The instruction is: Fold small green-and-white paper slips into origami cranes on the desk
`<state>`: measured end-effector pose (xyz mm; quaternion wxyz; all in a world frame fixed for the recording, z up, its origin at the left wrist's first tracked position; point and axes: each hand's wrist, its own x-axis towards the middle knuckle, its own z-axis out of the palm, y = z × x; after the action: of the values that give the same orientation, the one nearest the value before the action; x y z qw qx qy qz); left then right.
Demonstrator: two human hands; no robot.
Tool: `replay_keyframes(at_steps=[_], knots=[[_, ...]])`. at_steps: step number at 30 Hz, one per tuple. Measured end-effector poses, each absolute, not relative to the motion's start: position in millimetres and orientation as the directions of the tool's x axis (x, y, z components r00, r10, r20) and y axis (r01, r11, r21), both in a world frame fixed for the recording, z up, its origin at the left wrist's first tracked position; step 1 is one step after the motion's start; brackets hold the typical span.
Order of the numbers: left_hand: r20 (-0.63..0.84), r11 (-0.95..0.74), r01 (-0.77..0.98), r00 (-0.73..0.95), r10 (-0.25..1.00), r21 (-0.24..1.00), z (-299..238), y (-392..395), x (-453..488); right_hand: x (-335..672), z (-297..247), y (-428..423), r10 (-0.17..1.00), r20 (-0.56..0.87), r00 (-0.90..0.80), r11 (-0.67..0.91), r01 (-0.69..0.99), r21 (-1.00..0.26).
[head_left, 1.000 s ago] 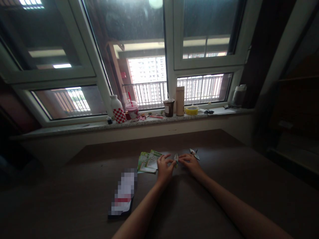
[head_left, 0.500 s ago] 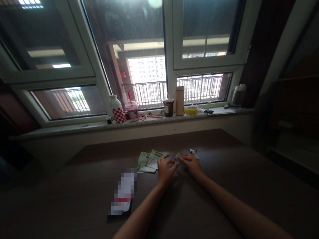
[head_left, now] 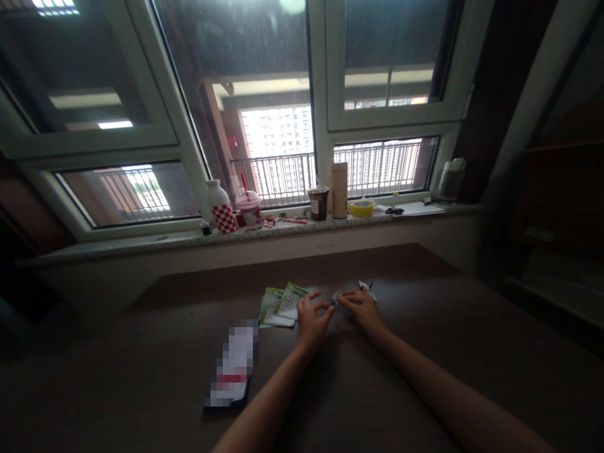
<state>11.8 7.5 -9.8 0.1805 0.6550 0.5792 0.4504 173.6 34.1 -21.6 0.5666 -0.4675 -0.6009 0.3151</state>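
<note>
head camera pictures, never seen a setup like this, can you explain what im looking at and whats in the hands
There is no machine here: you see a person's two bare hands. Every picture comes from one camera worn on the head, looking forward and down, so you see roughly what the wearer sees.

The left hand and right hand meet over a brown table, their fingertips on a small folded piece, apparently paper. Another folded piece lies just beyond the right hand. Beside the left hand are overlapping green-and-white cards, and nearer the wearer a flat, dark-edged item, its top hidden by pixel blocks. Behind, bottles and cups stand on a windowsill.
</note>
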Motion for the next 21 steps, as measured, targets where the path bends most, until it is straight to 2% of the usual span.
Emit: replay_keyframes(at_steps=[14, 21], knots=[[0.285, -0.161, 0.563, -0.14, 0.948, 0.811, -11.4, 10.0, 9.2, 174.1, -23.8, 35.2, 0.915, 0.401, 0.038, 0.389, 0.179, -0.904], [0.301, -0.195, 0.545, -0.112, 0.947, 0.816, -14.9, 14.3, 9.5, 174.7, -23.4, 35.6, 0.921, 0.389, 0.027, 0.378, 0.18, -0.908]])
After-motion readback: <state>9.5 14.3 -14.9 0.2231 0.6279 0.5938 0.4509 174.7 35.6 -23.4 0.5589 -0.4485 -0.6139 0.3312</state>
